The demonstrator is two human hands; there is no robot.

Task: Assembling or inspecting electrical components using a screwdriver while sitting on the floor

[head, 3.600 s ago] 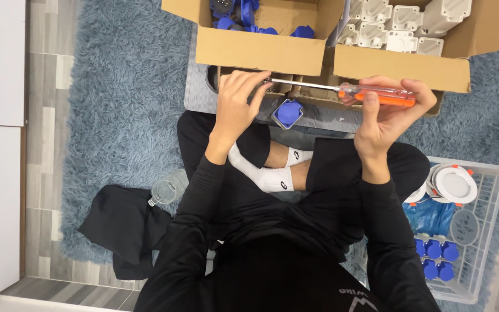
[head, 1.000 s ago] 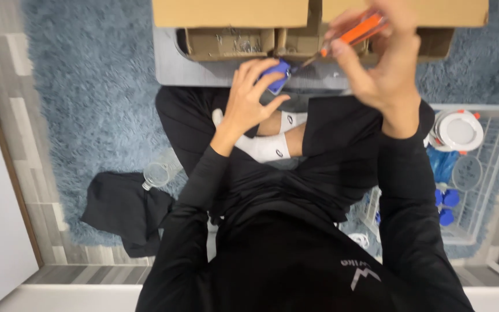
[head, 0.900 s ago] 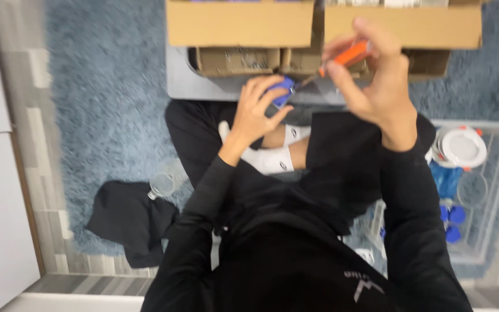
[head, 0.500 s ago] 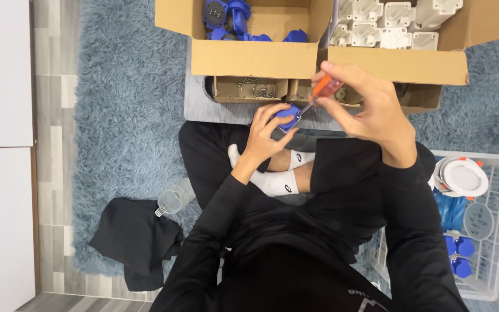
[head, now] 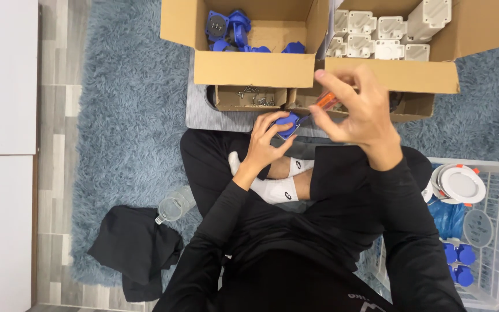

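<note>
I sit cross-legged on a blue shaggy rug. My left hand [head: 265,137] grips a small blue plastic part [head: 287,123] in front of my lap. My right hand [head: 358,111] is closed around an orange-handled screwdriver [head: 324,101], whose tip points left and down onto the blue part. Most of the handle is hidden by my fingers. Both hands hover just before a low grey board [head: 200,112] that carries small cardboard trays.
Two open cardboard boxes stand beyond the hands: one with blue parts [head: 244,34], one with white housings [head: 388,29]. A small tray holds screws [head: 250,97]. A white wire basket [head: 492,231] with round lamps and blue parts is at right. A clear bottle [head: 174,205] and black cloth [head: 137,248] lie left.
My right hand brought the screwdriver from lying sideways near the box down to the blue part. My left hand picked up that part and now holds it a little lower and closer.
</note>
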